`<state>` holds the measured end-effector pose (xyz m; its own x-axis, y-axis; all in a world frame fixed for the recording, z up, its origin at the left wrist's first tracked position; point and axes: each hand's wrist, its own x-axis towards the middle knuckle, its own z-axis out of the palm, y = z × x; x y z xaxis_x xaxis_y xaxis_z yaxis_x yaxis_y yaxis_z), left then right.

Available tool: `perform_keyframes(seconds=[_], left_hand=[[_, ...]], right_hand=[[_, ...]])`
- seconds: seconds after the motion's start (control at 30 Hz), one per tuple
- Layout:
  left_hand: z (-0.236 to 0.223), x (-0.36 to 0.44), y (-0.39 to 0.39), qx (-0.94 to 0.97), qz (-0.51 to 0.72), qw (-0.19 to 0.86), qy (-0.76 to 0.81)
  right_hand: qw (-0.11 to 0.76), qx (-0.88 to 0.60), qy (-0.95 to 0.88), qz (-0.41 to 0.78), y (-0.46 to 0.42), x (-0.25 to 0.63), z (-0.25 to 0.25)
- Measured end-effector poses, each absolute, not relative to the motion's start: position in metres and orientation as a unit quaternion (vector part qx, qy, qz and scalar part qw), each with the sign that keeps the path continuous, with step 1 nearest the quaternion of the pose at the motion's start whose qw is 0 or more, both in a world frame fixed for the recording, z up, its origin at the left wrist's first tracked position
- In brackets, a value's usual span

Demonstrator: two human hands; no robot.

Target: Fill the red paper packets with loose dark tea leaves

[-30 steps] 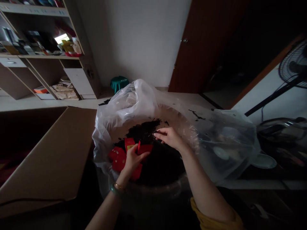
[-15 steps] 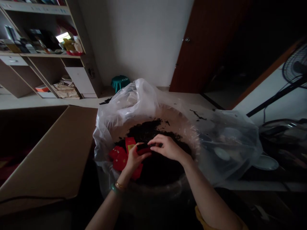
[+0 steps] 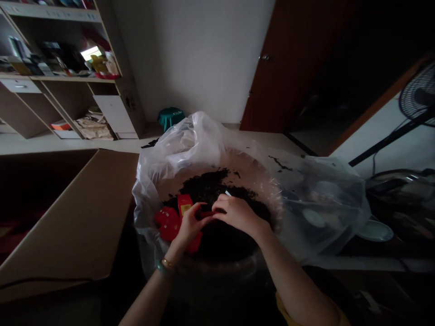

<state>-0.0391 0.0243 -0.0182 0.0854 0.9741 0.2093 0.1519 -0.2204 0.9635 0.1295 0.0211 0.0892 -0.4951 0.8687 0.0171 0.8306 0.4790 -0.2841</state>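
My left hand point(image 3: 190, 224) grips a small red packet point(image 3: 206, 213) between thumb and fingers. On the packet's right end are the curled fingers of my right hand point(image 3: 236, 213), which hide much of it. A small white strip point(image 3: 228, 193) sticks up above the right hand's fingers; what it belongs to I cannot tell. Below both hands lies a heap of dark, loose, leaf-like bits point(image 3: 220, 244) in a round container lined with a clear plastic bag point(image 3: 176, 151). More red packets point(image 3: 169, 225) rest on the heap beside my left hand.
An open cardboard box point(image 3: 78, 213) stands at the left. To the right, clear plastic point(image 3: 302, 199) covers dishes, near a pale bowl point(image 3: 375, 231) and a fan point(image 3: 419, 93). Shelves point(image 3: 61, 79), a green-covered bin point(image 3: 171, 117) and a brown door point(image 3: 288, 63) are behind.
My right hand's fingers have closed in on the packet's right end, and the hand has turned more palm-down. The white strip now shows above it. My left hand has barely moved.
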Motion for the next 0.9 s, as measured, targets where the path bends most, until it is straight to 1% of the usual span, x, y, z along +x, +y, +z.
perform_keyframes(seconds=[0.2,0.4,0.5,0.6,0.77,0.9], left_hand=[[-0.013,-0.042,0.022,0.587,0.521,0.419,0.458],[-0.002,-0.042,0.022,0.572,0.535,0.446,0.434],[0.001,-0.043,0.022,0.568,0.537,0.451,0.431],[0.002,-0.043,0.022,0.564,0.535,0.445,0.445],[0.004,-0.043,0.024,0.553,0.531,0.436,0.472],[0.007,-0.040,0.027,0.549,0.538,0.419,0.483]], right_hand=[[0.123,-0.523,-0.835,0.118,0.026,0.128,0.084],[0.093,-0.519,-0.838,0.138,0.024,0.128,0.082],[0.104,-0.508,-0.844,0.139,0.023,0.130,0.080],[0.137,-0.510,-0.839,0.133,0.025,0.132,0.078],[0.208,-0.521,-0.814,0.154,0.029,0.135,0.074],[0.240,-0.484,-0.820,0.186,0.031,0.140,0.073]])
